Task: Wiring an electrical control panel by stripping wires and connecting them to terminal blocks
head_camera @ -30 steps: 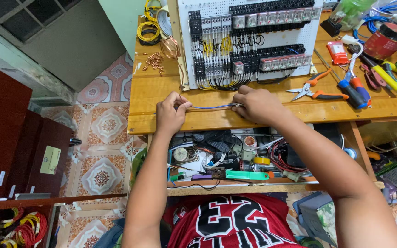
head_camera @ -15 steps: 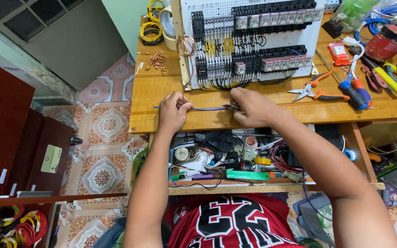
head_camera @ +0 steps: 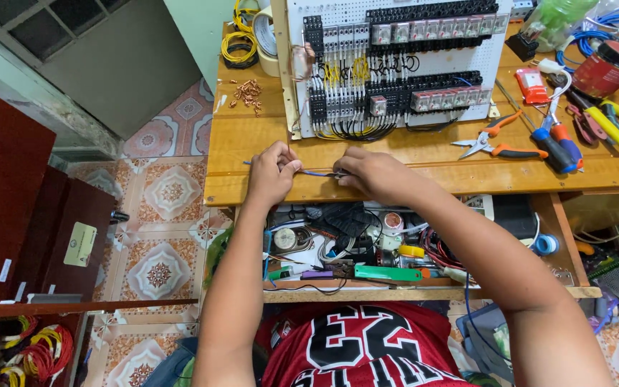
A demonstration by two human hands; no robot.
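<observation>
Nearest the person, below the counter's (head_camera: 410, 188) near edge, an open drawer (head_camera: 367, 276) lies crammed with tools and cable. On the counter just above it, the left hand (head_camera: 272, 174) pinches a thin blue wire (head_camera: 313, 173) between thumb and fingertips, while the right hand (head_camera: 374, 174) closes on its other end, fingers curled over something small that I cannot make out, perhaps a tool. Pulled too hard, the thin wire could slip from the pinch or kink. Farther off stands a white wiring panel (head_camera: 395, 64) with black terminal rows; to its right lie orange-handled pliers (head_camera: 499, 143) and screwdrivers (head_camera: 557, 140), partly cut off
</observation>
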